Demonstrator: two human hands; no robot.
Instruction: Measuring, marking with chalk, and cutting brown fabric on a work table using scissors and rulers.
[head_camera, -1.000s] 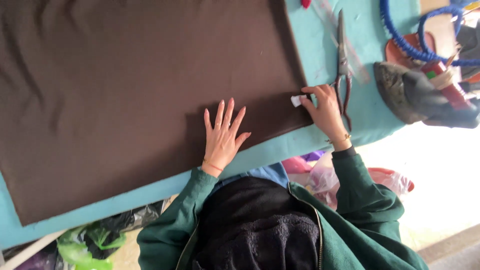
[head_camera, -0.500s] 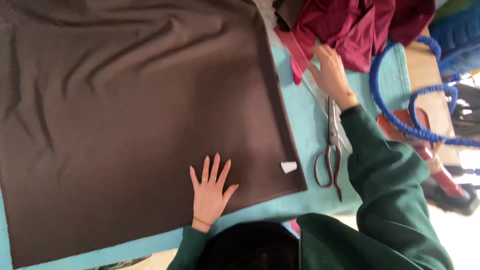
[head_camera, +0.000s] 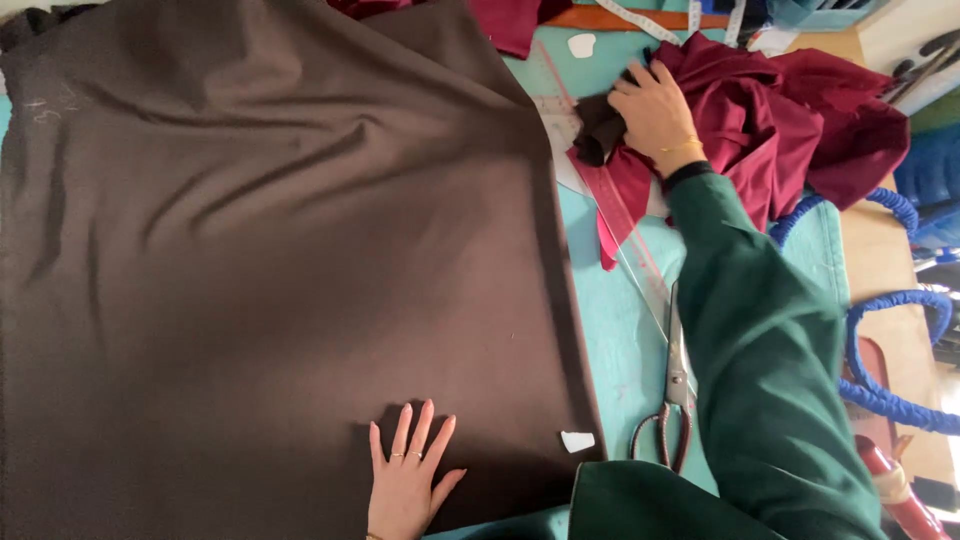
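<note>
The left hand (head_camera: 408, 478) lies flat on the brown cloth (head_camera: 270, 270), palm down, fingers spread a little, pressing near the cloth's near edge; it sits much where it did half a second ago, though the view has tipped so the cloth now fills more of the picture. Just right of that hand, near the cloth's corner, lies a small white chalk (head_camera: 577, 441), untouched since the right hand left it a second ago. The right hand (head_camera: 652, 112) has gone further out, well away from the left one and up past the cloth's right edge, and its fingers curl down onto a dark scrap (head_camera: 600, 130) at the rim of the red cloth (head_camera: 790, 120); earlier it hovered by the red strip beside the ruler. Whether it pinches the scrap or only presses on it is hard to tell, as the fingertips are hidden. Below that hand a clear ruler (head_camera: 610, 200) runs down along the brown cloth's edge, over the teal table (head_camera: 620, 350). Under the green sleeve (head_camera: 760, 350), between the two hands, the scissors (head_camera: 672, 410) lie shut on the table, partly covered by the arm. Right of the sleeve a blue cord (head_camera: 880, 400) loops over the table edge.
</note>
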